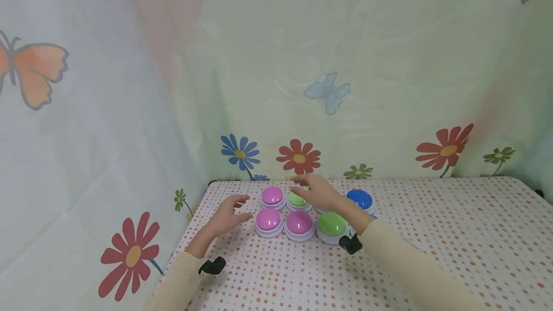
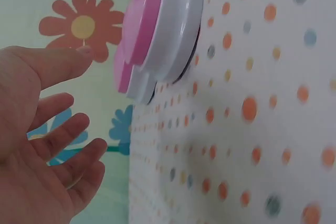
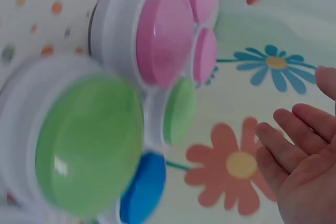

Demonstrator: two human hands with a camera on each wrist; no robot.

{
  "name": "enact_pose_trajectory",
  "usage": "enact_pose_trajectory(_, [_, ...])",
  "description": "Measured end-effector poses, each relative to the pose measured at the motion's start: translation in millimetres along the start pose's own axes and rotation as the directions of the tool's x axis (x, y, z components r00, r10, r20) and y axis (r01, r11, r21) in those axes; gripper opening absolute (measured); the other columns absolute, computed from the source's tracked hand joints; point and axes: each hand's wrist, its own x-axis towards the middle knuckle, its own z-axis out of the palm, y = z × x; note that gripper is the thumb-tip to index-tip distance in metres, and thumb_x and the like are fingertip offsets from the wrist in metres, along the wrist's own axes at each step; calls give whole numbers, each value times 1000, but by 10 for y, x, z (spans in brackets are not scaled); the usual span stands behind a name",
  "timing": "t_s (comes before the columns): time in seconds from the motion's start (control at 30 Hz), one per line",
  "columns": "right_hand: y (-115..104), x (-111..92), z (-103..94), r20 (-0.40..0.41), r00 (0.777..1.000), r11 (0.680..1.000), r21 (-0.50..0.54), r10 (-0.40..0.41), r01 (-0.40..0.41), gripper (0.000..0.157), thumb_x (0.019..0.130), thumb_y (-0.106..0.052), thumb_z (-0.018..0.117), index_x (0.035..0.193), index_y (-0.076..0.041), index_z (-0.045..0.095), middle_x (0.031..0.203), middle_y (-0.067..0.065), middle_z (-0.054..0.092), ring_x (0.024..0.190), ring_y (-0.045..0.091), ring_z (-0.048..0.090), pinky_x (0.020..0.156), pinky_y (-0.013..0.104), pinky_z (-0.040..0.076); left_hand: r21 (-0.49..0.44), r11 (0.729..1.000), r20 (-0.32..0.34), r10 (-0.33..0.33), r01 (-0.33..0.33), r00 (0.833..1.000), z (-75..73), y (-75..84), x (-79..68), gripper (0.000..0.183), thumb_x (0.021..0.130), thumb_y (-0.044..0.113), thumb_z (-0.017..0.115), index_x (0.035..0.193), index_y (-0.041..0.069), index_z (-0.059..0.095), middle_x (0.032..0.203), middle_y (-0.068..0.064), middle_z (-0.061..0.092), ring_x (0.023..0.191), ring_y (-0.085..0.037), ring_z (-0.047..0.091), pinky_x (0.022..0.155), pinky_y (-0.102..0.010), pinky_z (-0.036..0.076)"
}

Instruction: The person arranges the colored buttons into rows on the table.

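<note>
Round push buttons with domed tops and white bases stand in two rows on the table. The front row shows a pink button (image 1: 268,219), a second pink button (image 1: 299,222) and a green button (image 1: 332,225). Behind are a pink button (image 1: 272,196), a smaller green button (image 1: 297,199) and a blue button (image 1: 360,199). My left hand (image 1: 229,215) hovers left of the pink buttons, fingers loosely bent, holding nothing. Above the back row hangs my empty right hand (image 1: 317,191), covering part of it. Another blue button (image 3: 143,187) shows in the right wrist view.
A dotted cloth covers the table (image 1: 449,224), which stretches far to the right. Behind and to the left hangs a curtain (image 1: 268,61) printed with flowers and butterflies. Dark straps with small devices sit at both wrists.
</note>
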Motion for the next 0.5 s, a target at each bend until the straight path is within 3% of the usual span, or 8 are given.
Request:
enact_pose_trajectory(0.27, [214, -297, -630, -78, 997, 997, -73, 3, -9, 46, 96, -20, 62, 135, 2, 52, 132, 22, 55, 121, 41, 51, 95, 53, 46, 192, 981, -30, -4, 10, 1000, -338, -25, 84, 40, 92, 16, 68, 129, 4, 58, 123, -15, 59, 111, -33, 56, 91, -46, 47])
enact_pose_trajectory(0.5, [316, -593, -1139, -121, 990, 991, -104, 69, -82, 51, 98, -20, 60, 141, 3, 44, 138, 25, 49, 124, 43, 47, 95, 56, 44, 354, 935, -22, 4, 4, 1000, -606, -59, 31, 33, 93, 18, 66, 123, 4, 63, 114, -12, 63, 102, -29, 59, 84, -45, 50])
